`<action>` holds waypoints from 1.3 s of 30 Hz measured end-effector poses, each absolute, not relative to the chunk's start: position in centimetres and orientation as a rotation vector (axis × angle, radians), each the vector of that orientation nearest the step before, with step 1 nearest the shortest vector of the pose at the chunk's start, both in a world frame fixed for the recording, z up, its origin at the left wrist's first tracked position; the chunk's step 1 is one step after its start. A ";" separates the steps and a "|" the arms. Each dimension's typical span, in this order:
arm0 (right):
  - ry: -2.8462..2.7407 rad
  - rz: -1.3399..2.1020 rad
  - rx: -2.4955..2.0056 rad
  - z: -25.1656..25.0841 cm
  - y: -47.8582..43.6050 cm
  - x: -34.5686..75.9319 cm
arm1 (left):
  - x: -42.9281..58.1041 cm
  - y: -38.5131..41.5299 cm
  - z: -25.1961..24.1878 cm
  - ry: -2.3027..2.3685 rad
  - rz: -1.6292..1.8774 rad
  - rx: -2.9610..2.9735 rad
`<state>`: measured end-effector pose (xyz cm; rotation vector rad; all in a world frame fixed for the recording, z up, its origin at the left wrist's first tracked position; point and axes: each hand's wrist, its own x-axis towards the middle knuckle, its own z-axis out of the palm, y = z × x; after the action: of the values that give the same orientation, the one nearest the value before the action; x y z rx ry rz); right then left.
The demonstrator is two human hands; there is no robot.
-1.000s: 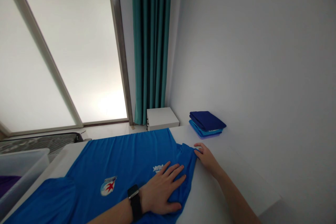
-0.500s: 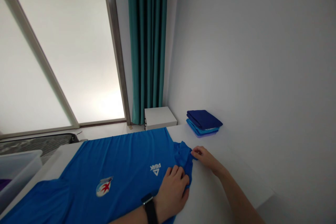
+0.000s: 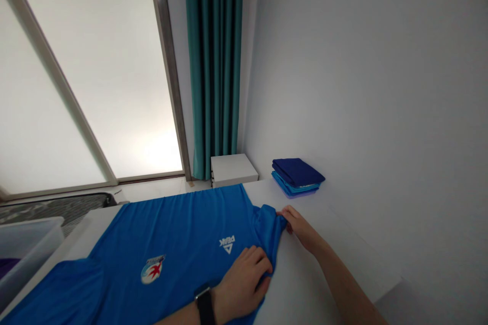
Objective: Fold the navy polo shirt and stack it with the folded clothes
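Observation:
A blue T-shirt [image 3: 183, 244] lies spread over the white table, with a white PEAK logo and a round red-and-white badge facing up. Its right-side sleeve [image 3: 270, 223] is bunched and partly lifted. My right hand [image 3: 299, 227] pinches the edge of that sleeve between thumb and fingers. My left hand [image 3: 246, 279], with a black watch on the wrist, is closed over the shirt beside the same sleeve, its fingers curled on the fabric. The fingertips of my left hand are partly hidden. The other sleeve [image 3: 64, 284] lies flat at the lower left.
A stack of folded clothes [image 3: 297, 175], dark blue on top, sits on the white table [image 3: 305, 274] near the wall. At the left stands a translucent plastic bin [image 3: 38, 249] with something purple inside. A small white cabinet [image 3: 234, 168] stands beyond the table, below a green curtain [image 3: 215, 71].
My right hand has drawn the sleeve edge slightly outward to the right, so the sleeve is more stretched. My left hand has shifted a little left and down on the shirt.

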<state>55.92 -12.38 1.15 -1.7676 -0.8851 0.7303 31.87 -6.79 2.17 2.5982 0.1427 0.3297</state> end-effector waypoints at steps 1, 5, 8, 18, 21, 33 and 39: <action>-0.866 0.791 -1.759 1.3 -12.4 55.9 | 31.8 -6.8 2.1 0.118 0.315 2.633; -0.896 0.891 -1.759 1.6 -12.1 56.6 | 31.8 -7.0 1.9 0.072 0.301 2.727; -0.951 0.845 -1.822 1.3 -11.4 57.4 | 31.8 -7.1 1.8 0.090 0.299 2.735; -1.166 0.893 -1.818 1.4 -10.6 56.3 | 31.7 -7.0 2.0 0.105 0.312 2.696; -1.126 0.701 -1.840 2.0 -10.8 57.1 | 31.7 -6.9 2.0 0.109 0.311 2.659; -0.896 0.806 -1.688 4.7 -11.7 56.3 | 31.5 -6.6 2.1 0.159 0.361 2.524; -0.889 0.965 -1.598 4.4 -13.0 56.5 | 31.5 -6.6 1.9 0.153 0.376 2.506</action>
<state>56.48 -12.95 4.45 -1.5980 -0.8886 0.9649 31.51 -6.60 1.92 2.5064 0.1526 0.3756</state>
